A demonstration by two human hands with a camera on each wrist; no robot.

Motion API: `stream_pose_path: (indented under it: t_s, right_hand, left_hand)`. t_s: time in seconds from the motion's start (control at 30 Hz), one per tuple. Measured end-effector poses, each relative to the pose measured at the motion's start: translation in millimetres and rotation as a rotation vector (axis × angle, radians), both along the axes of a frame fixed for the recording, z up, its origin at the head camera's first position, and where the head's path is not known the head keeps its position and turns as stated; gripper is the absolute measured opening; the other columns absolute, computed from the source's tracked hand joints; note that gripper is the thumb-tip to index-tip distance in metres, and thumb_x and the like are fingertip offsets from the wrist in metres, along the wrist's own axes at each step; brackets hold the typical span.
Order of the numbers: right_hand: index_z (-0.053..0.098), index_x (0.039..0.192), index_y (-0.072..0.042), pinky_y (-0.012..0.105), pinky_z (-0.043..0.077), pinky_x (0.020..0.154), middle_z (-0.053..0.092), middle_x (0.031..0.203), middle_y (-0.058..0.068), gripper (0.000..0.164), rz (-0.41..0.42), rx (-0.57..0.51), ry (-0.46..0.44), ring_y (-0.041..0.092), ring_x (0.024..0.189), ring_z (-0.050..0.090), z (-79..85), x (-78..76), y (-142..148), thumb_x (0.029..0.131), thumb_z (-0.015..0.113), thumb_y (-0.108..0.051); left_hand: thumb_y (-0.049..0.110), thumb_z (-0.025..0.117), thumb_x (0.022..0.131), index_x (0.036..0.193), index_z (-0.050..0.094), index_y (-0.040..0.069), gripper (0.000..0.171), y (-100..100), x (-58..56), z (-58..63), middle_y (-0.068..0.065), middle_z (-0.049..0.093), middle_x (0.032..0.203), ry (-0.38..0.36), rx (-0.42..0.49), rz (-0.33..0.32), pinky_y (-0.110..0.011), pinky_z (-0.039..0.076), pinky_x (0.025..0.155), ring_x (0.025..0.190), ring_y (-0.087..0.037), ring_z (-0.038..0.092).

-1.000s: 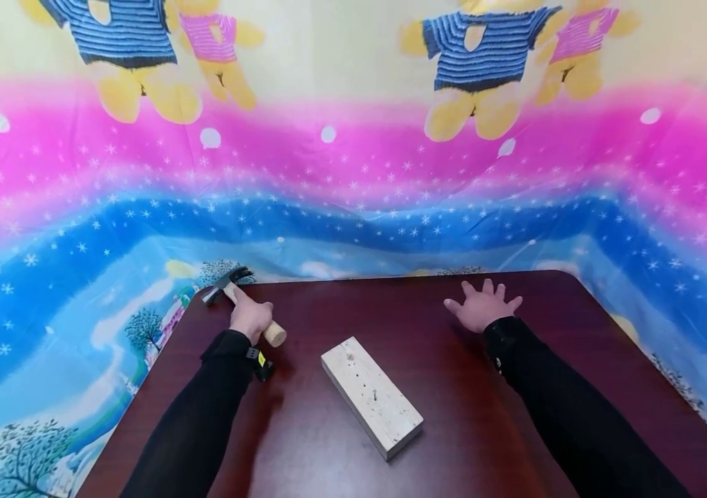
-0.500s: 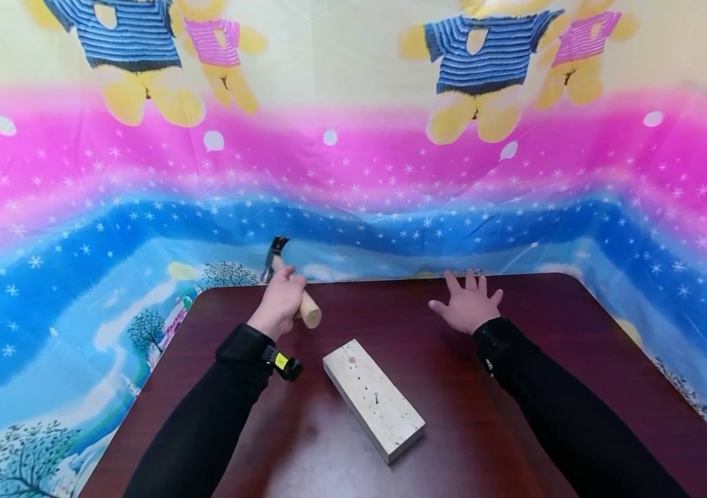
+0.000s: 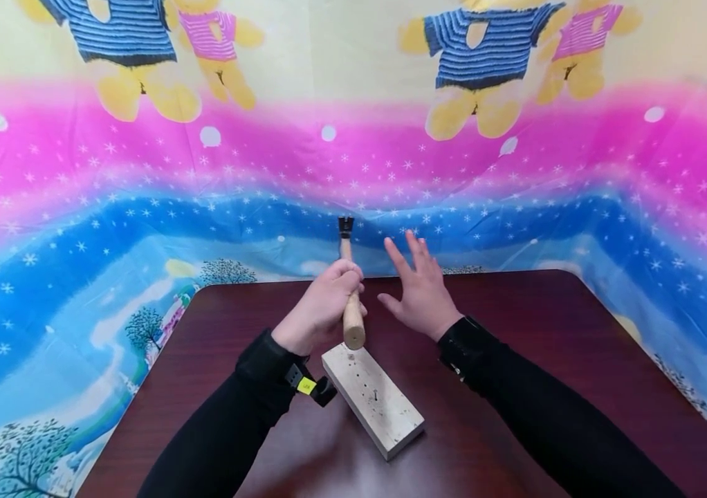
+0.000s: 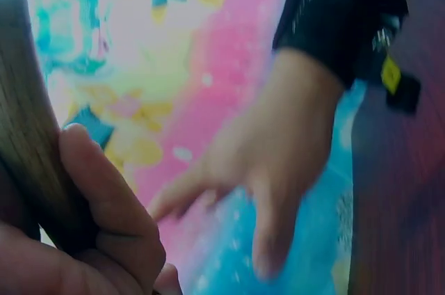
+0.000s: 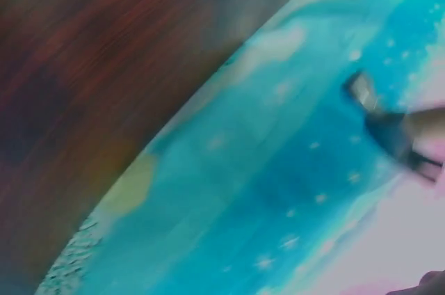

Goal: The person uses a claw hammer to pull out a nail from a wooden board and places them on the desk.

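Note:
A claw hammer (image 3: 353, 319) with a pale wooden handle is raised over the far half of the table, gripped by my left hand (image 3: 322, 304). Its dark head (image 3: 345, 227) points away from me, and the handle's butt end faces back. Just to the right, my right hand (image 3: 423, 294) holds nothing, its fingers spread. In the left wrist view, fingers curl round the handle (image 4: 31, 121), with the right hand beyond. The right wrist view catches the hammer head (image 5: 389, 131), blurred. Below lies a pale wooden block (image 3: 360, 387) with a nail (image 3: 375, 395) standing in its top.
The dark red-brown table (image 3: 515, 415) has rounded far corners. A patterned cloth backdrop (image 3: 304, 166) in pink, blue and cream hangs close behind its back edge and along both sides. Small dark holes or marks dot the block's top.
My left hand has carried the hammer rightward from the table's far left, lifting and turning it until the head points away. My right hand has come up and left towards it. The block stays put.

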State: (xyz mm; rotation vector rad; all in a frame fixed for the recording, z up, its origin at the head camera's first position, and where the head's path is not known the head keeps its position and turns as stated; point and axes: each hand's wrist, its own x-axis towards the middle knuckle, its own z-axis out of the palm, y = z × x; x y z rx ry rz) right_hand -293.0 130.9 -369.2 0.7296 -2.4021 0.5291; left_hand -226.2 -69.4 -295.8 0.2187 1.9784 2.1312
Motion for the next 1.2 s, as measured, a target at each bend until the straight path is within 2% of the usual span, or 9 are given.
stream_pose_path:
  t_s: [0.07, 0.17, 0.3, 0.4, 0.53, 0.67, 0.8, 1.0, 1.2]
  right_hand:
    - [0.018, 0.161, -0.021, 0.065, 0.036, 0.101, 0.01, 0.161, 0.026, 0.1, 0.046, -0.007, 0.08, 0.053, 0.137, 0.03, 1.4, 2.4, -6.5, 0.084, 0.081, -0.032]
    - [0.023, 0.159, -0.017, 0.058, 0.047, 0.091, 0.016, 0.158, 0.031, 0.098, 0.1, -0.022, 0.173, 0.051, 0.129, 0.042, 2.7, 5.2, -12.9, 0.08, 0.081, -0.023]
    - [0.028, 0.156, -0.008, 0.053, 0.048, 0.093, 0.024, 0.155, 0.03, 0.09, 0.135, -0.019, 0.243, 0.044, 0.139, 0.033, 3.8, 7.7, -15.9, 0.078, 0.073, -0.008]
    - [0.03, 0.155, -0.003, 0.047, 0.054, 0.085, 0.029, 0.153, 0.028, 0.085, 0.137, -0.027, 0.263, 0.037, 0.144, 0.027, 5.9, 9.7, -15.9, 0.079, 0.068, -0.001]
    - [0.031, 0.155, -0.006, 0.044, 0.057, 0.069, 0.033, 0.15, 0.029, 0.084, 0.145, -0.097, 0.247, 0.036, 0.14, 0.033, 9.7, 13.3, -15.8, 0.083, 0.075, -0.007]
    - [0.038, 0.151, -0.008, 0.048, 0.056, 0.078, 0.039, 0.146, 0.029, 0.078, 0.163, -0.171, 0.25, 0.039, 0.132, 0.044, 9.9, 13.8, -16.4, 0.086, 0.08, -0.016]
    - [0.05, 0.14, -0.003, 0.049, 0.055, 0.083, 0.046, 0.141, 0.026, 0.059, 0.176, -0.206, 0.294, 0.04, 0.123, 0.052, 9.3, 14.5, -16.5, 0.088, 0.077, -0.012]
    - [0.06, 0.122, 0.0, 0.049, 0.052, 0.091, 0.052, 0.137, 0.024, 0.032, 0.192, -0.226, 0.284, 0.041, 0.125, 0.051, 7.7, 16.3, -15.6, 0.093, 0.069, -0.01]
    - [0.061, 0.113, 0.0, 0.052, 0.048, 0.096, 0.054, 0.134, 0.025, 0.021, 0.197, -0.229, 0.274, 0.047, 0.126, 0.049, 5.2, 17.6, -14.9, 0.093, 0.066, -0.006]
  left_hand:
    - [0.011, 0.038, 0.106, 0.106, 0.048, 0.001, 0.014, 6.2, 7.8, 2.8, -0.019, 0.044, 0.108, 0.035, 0.018, -0.04, -0.031, 0.049, 0.058, 0.059, -0.021, 0.054]
    - [0.007, 0.037, 0.104, 0.104, 0.047, -0.003, 0.014, 13.7, 19.5, 5.8, -0.024, 0.046, 0.106, 0.089, 0.02, -0.102, -0.03, 0.05, 0.058, 0.059, -0.02, 0.054]
    - [0.006, 0.035, 0.103, 0.102, 0.045, -0.009, 0.018, 21.8, 33.8, 9.1, -0.027, 0.046, 0.11, 0.148, 0.003, -0.182, -0.03, 0.049, 0.059, 0.06, -0.02, 0.055]
    - [0.006, 0.034, 0.103, 0.101, 0.044, -0.009, 0.019, 26.9, 41.6, 10.4, -0.024, 0.043, 0.116, 0.146, 0.001, -0.225, -0.03, 0.049, 0.058, 0.06, -0.02, 0.056]
    - [0.006, 0.034, 0.102, 0.099, 0.044, -0.011, 0.019, 33.2, 48.0, 10.6, -0.025, 0.043, 0.119, 0.141, -0.006, -0.246, -0.03, 0.05, 0.056, 0.058, -0.02, 0.057]
    - [0.006, 0.035, 0.103, 0.097, 0.043, -0.01, 0.019, 37.0, 51.8, 9.9, -0.027, 0.044, 0.118, 0.149, -0.021, -0.266, -0.029, 0.049, 0.056, 0.058, -0.021, 0.057]
    - [0.01, 0.035, 0.105, 0.094, 0.041, -0.007, 0.021, 37.7, 54.0, 9.9, -0.028, 0.046, 0.112, 0.162, -0.047, -0.295, -0.029, 0.048, 0.058, 0.06, -0.022, 0.058]
    - [0.01, 0.037, 0.105, 0.092, 0.042, -0.006, 0.021, 40.4, 57.1, 10.4, -0.026, 0.047, 0.107, 0.158, -0.066, -0.291, -0.029, 0.05, 0.058, 0.06, -0.021, 0.059]
    - [0.008, 0.037, 0.105, 0.091, 0.041, -0.005, 0.02, 41.3, 58.3, 9.3, -0.026, 0.046, 0.109, 0.15, -0.065, -0.294, -0.028, 0.05, 0.058, 0.06, -0.021, 0.058]
